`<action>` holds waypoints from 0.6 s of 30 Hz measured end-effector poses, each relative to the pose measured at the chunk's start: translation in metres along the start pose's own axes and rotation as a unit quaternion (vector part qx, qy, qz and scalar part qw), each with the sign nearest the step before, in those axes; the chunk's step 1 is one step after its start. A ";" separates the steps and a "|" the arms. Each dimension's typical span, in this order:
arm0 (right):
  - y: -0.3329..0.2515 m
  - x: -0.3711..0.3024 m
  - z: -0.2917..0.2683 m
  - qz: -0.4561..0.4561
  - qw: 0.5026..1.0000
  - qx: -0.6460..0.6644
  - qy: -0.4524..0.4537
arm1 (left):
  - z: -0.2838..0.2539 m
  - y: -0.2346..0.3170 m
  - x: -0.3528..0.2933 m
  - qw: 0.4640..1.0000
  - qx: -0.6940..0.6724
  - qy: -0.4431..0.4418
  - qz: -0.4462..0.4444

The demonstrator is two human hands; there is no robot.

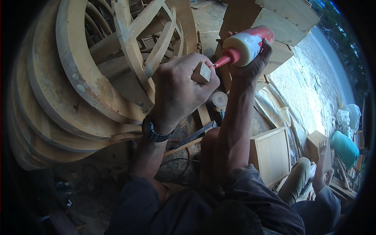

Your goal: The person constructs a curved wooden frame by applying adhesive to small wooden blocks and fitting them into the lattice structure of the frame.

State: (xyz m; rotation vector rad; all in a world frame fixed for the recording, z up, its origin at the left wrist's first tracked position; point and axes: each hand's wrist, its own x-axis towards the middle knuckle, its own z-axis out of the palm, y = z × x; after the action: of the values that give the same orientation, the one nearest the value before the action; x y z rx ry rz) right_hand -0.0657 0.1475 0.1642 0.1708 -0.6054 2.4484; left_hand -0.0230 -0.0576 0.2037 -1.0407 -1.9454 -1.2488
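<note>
My left hand [182,84], with a dark watch [153,131] on its wrist, is closed around a small squared wooden stick [203,73]. The stick's pale end pokes out between thumb and finger; the rest is hidden in my fist. In my right hand [252,64] is a glue bottle [247,45] with a red tip and a pale, partly red body. It lies tilted, tip pointing down and left. The red nozzle reaches close beside the stick's end; whether it touches I cannot tell.
Curved wooden pieces [84,78] are stacked on the left, beside a wooden frame [135,39]. Wooden boxes [288,19] stand at the upper right, and a drawer-like box [271,154] sits by my right arm. Another person [321,196] works at the lower right near a teal bundle [344,149].
</note>
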 end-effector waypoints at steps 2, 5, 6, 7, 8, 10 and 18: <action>0.001 0.001 -0.003 -0.022 0.999 -0.025 0.001 | 0.000 -0.001 -0.002 0.999 -0.018 -0.003 -0.028; -0.002 0.002 -0.004 -0.036 0.999 -0.034 0.000 | 0.003 -0.002 -0.001 1.000 -0.007 0.004 -0.023; -0.002 0.003 -0.004 -0.036 0.999 -0.031 -0.001 | 0.003 -0.003 -0.002 1.000 0.003 0.006 -0.022; -0.002 0.003 -0.005 -0.036 0.999 -0.029 0.000 | 0.004 -0.003 -0.002 1.000 0.012 0.008 -0.021; -0.002 0.003 -0.005 -0.036 0.999 -0.028 0.001 | 0.006 -0.004 -0.003 0.999 0.003 0.021 -0.033; 0.000 0.005 -0.005 -0.036 0.999 -0.021 0.002 | 0.010 -0.005 -0.005 0.997 -0.011 0.046 -0.058; 0.005 -0.001 0.003 -0.037 0.999 -0.033 -0.015 | 0.018 -0.022 -0.015 0.986 -0.134 0.067 -0.068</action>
State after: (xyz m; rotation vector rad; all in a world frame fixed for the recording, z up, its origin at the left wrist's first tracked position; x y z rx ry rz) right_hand -0.0680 0.1416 0.1645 0.2002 -0.6812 2.3550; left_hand -0.0353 -0.0516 0.1744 -0.9343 -1.8042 -1.6496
